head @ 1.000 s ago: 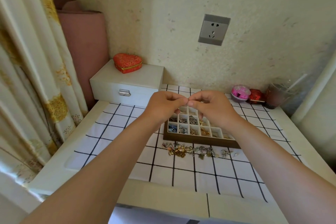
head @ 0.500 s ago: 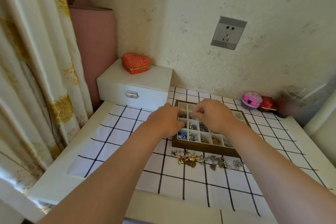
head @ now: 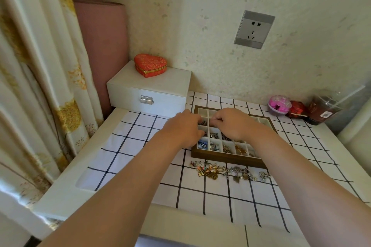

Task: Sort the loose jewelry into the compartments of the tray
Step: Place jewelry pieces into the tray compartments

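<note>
A wooden tray (head: 226, 159) with white compartments lies on the checked cloth, and several compartments hold jewelry. My left hand (head: 183, 129) and my right hand (head: 233, 124) hover low over its left half, knuckles up and fingers curled down. Their fingertips nearly meet over the second row, pinching a small jewelry piece that the fingers mostly hide. Beside the left fingertips a dark chain (head: 203, 123) lies in a compartment. A row of loose jewelry (head: 226, 171) sits on the cloth just in front of the tray.
A white jewelry box (head: 149, 91) with a red heart-shaped box (head: 150, 64) on top stands at the back left. A pink tub (head: 279, 105), a red box (head: 297, 109) and a dark jar (head: 319, 111) line the back right. Curtains hang at the left.
Both hands dropped from in front of me down into the tray, still close together. The view shifted so the table appears further right.
</note>
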Available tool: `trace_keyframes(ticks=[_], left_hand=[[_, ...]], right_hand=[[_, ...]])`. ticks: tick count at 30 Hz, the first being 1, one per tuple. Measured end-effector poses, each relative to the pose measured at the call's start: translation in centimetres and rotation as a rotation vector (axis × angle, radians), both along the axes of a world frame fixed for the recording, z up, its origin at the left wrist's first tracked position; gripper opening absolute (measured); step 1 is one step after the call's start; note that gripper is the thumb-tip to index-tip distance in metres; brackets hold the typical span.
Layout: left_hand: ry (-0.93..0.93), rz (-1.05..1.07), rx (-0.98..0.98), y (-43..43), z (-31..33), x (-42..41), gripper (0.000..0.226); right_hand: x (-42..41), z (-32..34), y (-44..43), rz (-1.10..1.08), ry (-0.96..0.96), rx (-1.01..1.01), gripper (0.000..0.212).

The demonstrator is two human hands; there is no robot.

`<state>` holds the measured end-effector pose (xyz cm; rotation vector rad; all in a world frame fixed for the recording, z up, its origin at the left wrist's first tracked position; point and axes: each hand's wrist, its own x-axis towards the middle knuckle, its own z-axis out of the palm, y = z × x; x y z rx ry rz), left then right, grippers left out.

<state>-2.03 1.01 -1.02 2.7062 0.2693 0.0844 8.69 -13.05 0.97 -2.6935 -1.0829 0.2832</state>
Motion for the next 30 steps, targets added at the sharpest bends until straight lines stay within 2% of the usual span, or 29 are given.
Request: trace_keyframes(ticks=[8,15,20,24,30], left_hand=[[-0.110,-0.034,0.062,-0.3,0.1,-0.8,0.044],[-0.250,-0.153,-0.051,-1.9,1.1,-3.1,0.026],[-0.152,-0.325,-0.152,-4.2,1.6,-4.9,0.009],[-0.089,-0.410,-0.114,-5.6,1.2,-5.6,0.009],[-0.097,-0.416,0.041,-5.8,0.8,-5.3,0.013]], right_hand=[[-0.7,-0.1,-0.6,-0.005,0.020,-0.008,0.028],[-3.1,2.9,-3.7,0.014,-0.039,0.181,0.018],[-6.3,3.9,-6.7,0.109,0.119,0.037,0.015],[-7.6,3.4,-8.6,0.131,0.167,-0.066,0.006],[-8.0,2.5,-10.0,0.166,0.162,-0.116,0.017]])
